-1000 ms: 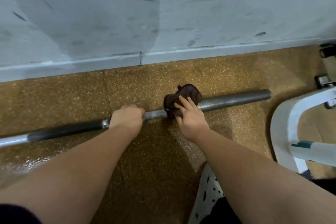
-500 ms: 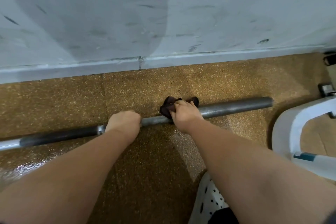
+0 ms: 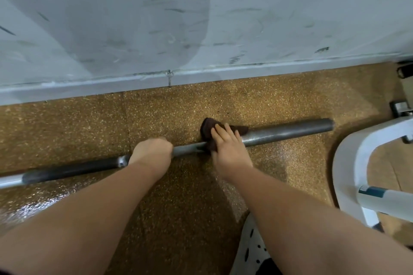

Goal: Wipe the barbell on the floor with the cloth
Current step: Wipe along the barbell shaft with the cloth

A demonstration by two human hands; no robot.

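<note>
Inspection runs from the left edge. The barbell (image 3: 190,148) lies flat on the speckled brown floor (image 3: 279,100), roughly parallel to the scuffed grey wall (image 3: 201,18) and well apart from it. Its left portion is dark and its right portion is bare grey metal.

The left hand (image 3: 152,152) is clenched round the shaft just right of a bright collar, knuckles up.

Just beside it, with a short bare stretch of shaft between, a dark brown cloth (image 3: 206,129) is bunched over the bar. The right hand (image 3: 230,147) lies on top of it. Its fingers (image 3: 223,134) are extended across the cloth, pressing it onto the metal; the thumb is hidden, so any hold underneath cannot be confirmed. Cloth shows beyond the fingertips and to their left.

The bar's right end stops near a white curved frame (image 3: 348,152).
</note>
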